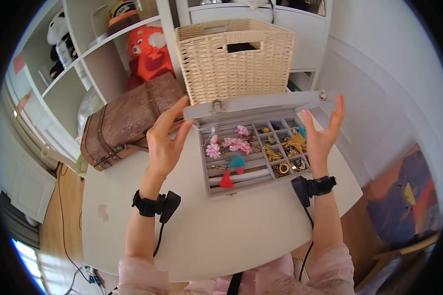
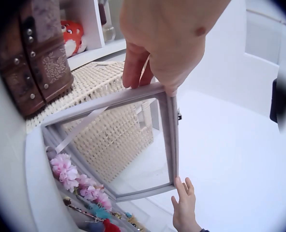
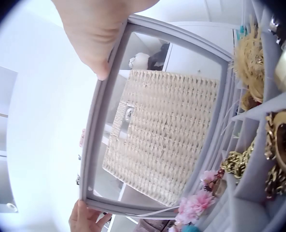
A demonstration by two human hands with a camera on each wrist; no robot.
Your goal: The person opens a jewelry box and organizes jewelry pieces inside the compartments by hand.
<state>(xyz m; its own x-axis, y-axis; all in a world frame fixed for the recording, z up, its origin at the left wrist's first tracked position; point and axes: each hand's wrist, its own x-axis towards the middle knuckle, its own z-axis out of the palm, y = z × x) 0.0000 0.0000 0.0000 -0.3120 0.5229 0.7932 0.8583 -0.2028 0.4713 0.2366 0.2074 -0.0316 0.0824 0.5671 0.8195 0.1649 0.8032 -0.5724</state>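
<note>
A grey jewelry box lies open on the white table, its lid tilted up, with a clear window through which the basket shows. My left hand holds the lid's left end, thumb at the corner and fingers behind the frame in the left wrist view. At the right end my right hand holds the lid between thumb and spread fingers. Inside the box, pink flower pieces, a red tassel and a teal tassel lie on padded rolls. Gold chains and bracelets fill small compartments.
Behind the box stands a cream woven basket. A brown embossed chest sits at the table's left, near shelves with a red plush toy. A painted canvas leans at the right. Cables hang from both wrist cameras.
</note>
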